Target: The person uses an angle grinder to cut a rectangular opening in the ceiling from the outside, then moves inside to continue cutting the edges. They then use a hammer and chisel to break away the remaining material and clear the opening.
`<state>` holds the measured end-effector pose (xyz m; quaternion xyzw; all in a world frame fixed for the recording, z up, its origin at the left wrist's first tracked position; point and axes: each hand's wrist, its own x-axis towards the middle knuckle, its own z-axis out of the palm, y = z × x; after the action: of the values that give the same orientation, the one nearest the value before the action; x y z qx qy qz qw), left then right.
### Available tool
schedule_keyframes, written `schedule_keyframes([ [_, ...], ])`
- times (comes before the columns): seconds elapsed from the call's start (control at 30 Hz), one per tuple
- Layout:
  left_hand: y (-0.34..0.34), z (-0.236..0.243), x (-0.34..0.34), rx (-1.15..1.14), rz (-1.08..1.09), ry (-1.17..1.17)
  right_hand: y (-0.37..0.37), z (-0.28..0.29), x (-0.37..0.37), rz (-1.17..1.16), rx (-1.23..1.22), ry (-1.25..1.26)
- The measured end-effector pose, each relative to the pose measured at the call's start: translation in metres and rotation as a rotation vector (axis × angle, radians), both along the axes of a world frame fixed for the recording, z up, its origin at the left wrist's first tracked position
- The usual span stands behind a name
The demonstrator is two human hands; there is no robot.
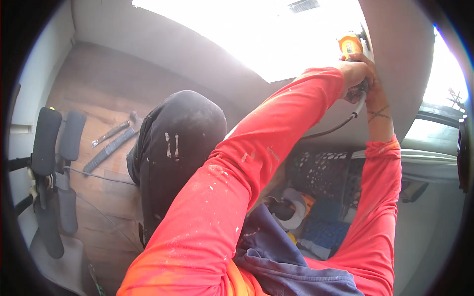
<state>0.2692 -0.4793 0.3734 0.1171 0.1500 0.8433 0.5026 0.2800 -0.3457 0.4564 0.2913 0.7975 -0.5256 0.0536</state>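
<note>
- Left hand [353, 74]: closed around yellow power tool [350, 45], corded end.
- Right hand [369, 61]: wrapped round same tool.
- Hammer [107, 152]: on wooden floor [101, 197], toward its left edge.

On my left side, I see the brown floor [118, 202]. On it lie one hammer [109, 151], a narrow flat tool [109, 134] beside it, and a thin cable [104, 178].

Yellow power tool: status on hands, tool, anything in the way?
Left hand, right hand both gripping yellow power tool. Its front end beside pale wall, contact unclear. Possible snag: dark cable behind red left sleeve.
</note>
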Motion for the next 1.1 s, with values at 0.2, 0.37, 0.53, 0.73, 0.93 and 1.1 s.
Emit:
schedule_keyframes([
  [0.2, -0.010, -0.001, 0.013, 0.002, 0.019, 0.000, -0.011, 0.005, 0.025, 0.095, -0.104, 0.002],
  [0.37, -0.023, -0.003, 0.025, 0.012, 0.033, 0.007, -0.008, 0.001, 0.029, 0.017, -0.148, -0.011],
  [0.53, -0.017, -0.002, 0.037, -0.019, 0.034, 0.015, -0.026, 0.001, 0.054, 0.025, -0.064, 0.068],
  [0.73, -0.001, 0.003, 0.051, -0.045, -0.018, -0.044, -0.031, -0.002, 0.092, 0.151, 0.118, 0.263],
  [0.93, -0.015, 0.003, 0.069, -0.125, 0.011, -0.011, -0.039, 0.003, 0.082, -0.070, -0.256, 0.034],
  [1.1, -0.025, 0.005, 0.079, -0.151, -0.029, 0.049, -0.062, 0.003, 0.118, 0.005, -0.237, 0.114],
])
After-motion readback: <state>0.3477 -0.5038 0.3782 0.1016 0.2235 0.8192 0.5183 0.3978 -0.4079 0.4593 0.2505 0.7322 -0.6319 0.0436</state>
